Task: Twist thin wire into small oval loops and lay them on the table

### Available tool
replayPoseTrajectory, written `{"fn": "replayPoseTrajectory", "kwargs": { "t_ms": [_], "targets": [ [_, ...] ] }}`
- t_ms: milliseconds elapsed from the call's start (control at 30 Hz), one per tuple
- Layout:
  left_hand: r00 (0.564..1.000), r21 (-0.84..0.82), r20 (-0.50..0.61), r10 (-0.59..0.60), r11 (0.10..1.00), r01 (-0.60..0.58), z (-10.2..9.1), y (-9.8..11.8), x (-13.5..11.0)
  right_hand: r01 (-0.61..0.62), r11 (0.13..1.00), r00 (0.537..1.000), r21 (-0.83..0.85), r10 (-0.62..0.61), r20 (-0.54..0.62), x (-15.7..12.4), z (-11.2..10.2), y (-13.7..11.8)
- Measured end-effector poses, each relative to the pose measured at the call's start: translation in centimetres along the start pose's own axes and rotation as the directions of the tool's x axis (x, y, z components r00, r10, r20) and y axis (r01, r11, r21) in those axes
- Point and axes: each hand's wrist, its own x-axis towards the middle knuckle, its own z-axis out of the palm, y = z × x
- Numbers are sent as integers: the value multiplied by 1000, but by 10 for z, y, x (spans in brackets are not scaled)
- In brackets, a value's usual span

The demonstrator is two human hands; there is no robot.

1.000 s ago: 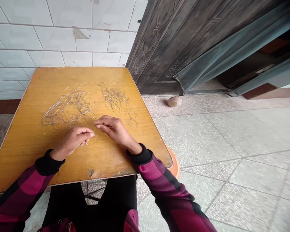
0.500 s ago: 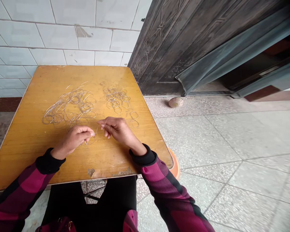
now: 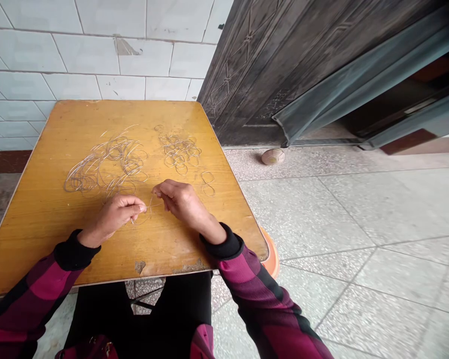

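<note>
On the wooden tabletop (image 3: 41, 209), the left hand (image 3: 114, 215) and right hand (image 3: 183, 202) pinch a thin wire (image 3: 150, 203)

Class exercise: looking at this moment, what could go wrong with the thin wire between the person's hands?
The wire running from the left hand toward the right hand could catch in the tangled loops just beyond them. Its fine end might also prick the skin, since both hands are bare.

Room over the wooden tabletop (image 3: 48, 209) beside the wire loops (image 3: 179, 152); tiled wall (image 3: 97, 55) behind its far edge.
</note>
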Motion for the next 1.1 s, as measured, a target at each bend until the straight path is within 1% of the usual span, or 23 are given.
{"fn": "replayPoseTrajectory", "kwargs": {
  "t_ms": [67, 167, 267, 433, 533, 633, 700, 767, 833, 900, 967, 1033, 1067, 1100],
  "targets": [
    [1000, 6, -4, 6, 1000, -6, 0, -1, 0, 12, 999, 1000, -38, -12, 4, 0, -1, 0],
    [1000, 10, -14, -1, 1000, 1, 0, -1, 0, 32, 997, 998, -77, -28, 54, 1, -3, 0],
    [1000, 4, -10, -19, 1000, 19, 1, 0, 0, 27, 999, 997, -37, -25, 69, 1, -5, 0],
    [999, 0, -5, -36, 999, 36, 1, 0, 0, -7, 999, 999, 53, 4, 42, 2, -5, 1],
    [1000, 35, 8, -22, 999, 22, 0, -2, 0, 22, 998, 998, 53, -26, 61, 2, -5, 3],
    [1000, 93, 21, -1, 996, -1, -1, -5, 1, 75, 997, 990, 11, -76, 123, 2, -7, 5],
    [1000, 125, 20, 9, 992, -12, -1, -6, 1, 89, 995, 981, -38, -81, 173, 2, -9, 5],
    [1000, 145, 18, 16, 989, -18, -1, -6, 1, 75, 993, 977, -92, -55, 207, 1, -10, 4],
    [1000, 150, 18, 20, 988, -23, -1, -6, 1, 45, 990, 977, -135, -16, 212, 1, -11, 2],
    [1000, 155, 22, 18, 988, -21, 0, -6, 1, 32, 990, 978, -135, -3, 210, 0, -12, 0],
    [1000, 154, 17, 10, 988, -13, 0, -6, 1, 25, 999, 982, -47, -15, 189, 1, -13, 0],
    [1000, 98, 6, -10, 995, 9, 0, -4, 1, -35, 988, 991, 151, 14, 133, 2, -14, 4],
    [1000, 41, 5, -23, 999, 23, -1, -3, 1, -92, 954, 993, 285, 68, 93, 2, -14, 7],
    [999, -24, 12, -36, 999, 37, -1, -2, 0, -156, 890, 988, 429, 144, 61, 3, -13, 10]
  ]
}}
